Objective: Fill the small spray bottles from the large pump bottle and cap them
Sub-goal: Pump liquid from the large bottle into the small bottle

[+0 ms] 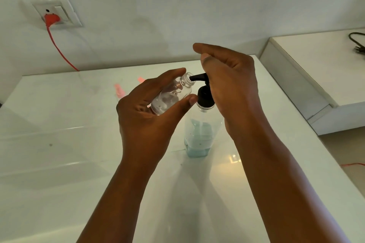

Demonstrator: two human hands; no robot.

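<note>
Pump bottle [199,136] stands upright on the white counter [59,163], nearest me. It's clear, with pale blue liquid pooled in the bottom part; the rest looks unfilled. Black pump head [204,92] is on top, nozzle pointing left.

My right hand [231,85] sits over the pump from the right side, fingers curled above it. Can't tell if the palm is actually pressing the head down or whether I'm gripping anything.

My left hand [150,108] grips 1 small clear bottle [173,94] between thumb and fingers, tilted, uncapped, open neck touching the nozzle tip. Some clear liquid or film inside, level hard to read.

Behind my hands, 2 pink items [119,90] on the counter, blurred.

Far wall: socket [53,11] with an orange plug [51,18] and its cable hanging down.
</note>
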